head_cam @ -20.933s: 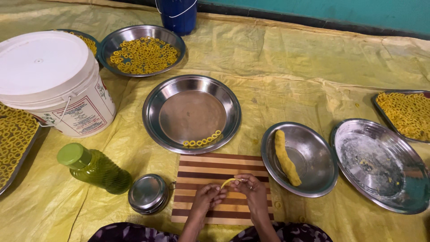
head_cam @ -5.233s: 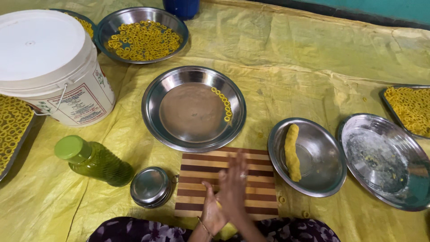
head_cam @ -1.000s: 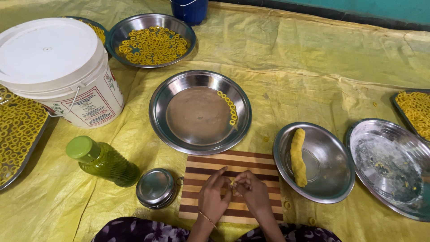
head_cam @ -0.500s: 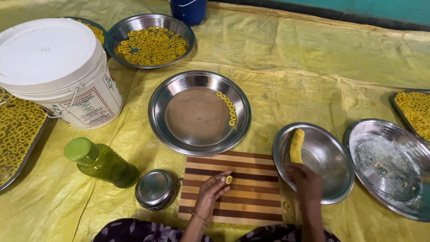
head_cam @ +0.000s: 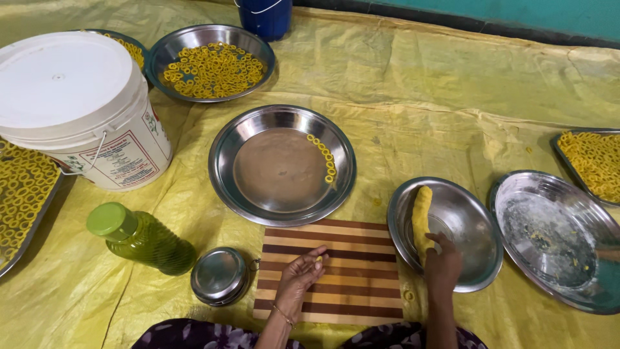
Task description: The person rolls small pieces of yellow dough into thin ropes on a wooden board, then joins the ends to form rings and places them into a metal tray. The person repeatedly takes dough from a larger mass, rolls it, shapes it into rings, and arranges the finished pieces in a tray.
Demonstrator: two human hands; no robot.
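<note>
Dough roll [head_cam: 420,216], yellow and elongated, lies inside the steel bowl [head_cam: 475,255] to the right of the cutting board. The right hand [head_cam: 443,264] reaches into that bowl, its fingertips closed on the near end of the roll; the rest of the roll runs away from the grip toward the bowl's far rim.

The left hand [head_cam: 299,276] rests on the striped wooden cutting board [head_cam: 349,284], thumb and forefinger pinched together on a small yellow dough piece [head_cam: 318,259]. The two hands are well apart, the board's right half lying between them.

Just left of the left-hand grip stands a small round steel lidded container [head_cam: 219,275], touching or nearly touching the board's edge; which, cannot be told. Farther left lies a green-capped bottle of yellowish liquid [head_cam: 143,240], on its side. Beyond the left-hand grip, just past the board's far edge, sits a wide steel plate [head_cam: 258,194] holding a short curved row of dough rings [head_cam: 323,157] along its right inner slope.

Right of the right-hand grip, just beside the bowl, is a second steel plate [head_cam: 549,194] smeared with dough residue. A tray of rings [head_cam: 597,161] shows at the far right edge. Far from both grips, to the left, stand a white lidded bucket [head_cam: 77,110], a steel bowl of rings [head_cam: 213,68], and another tray of rings [head_cam: 19,200]. A blue vessel [head_cam: 265,16] stands at the top. All rest on a yellow sheet [head_cam: 439,110].
</note>
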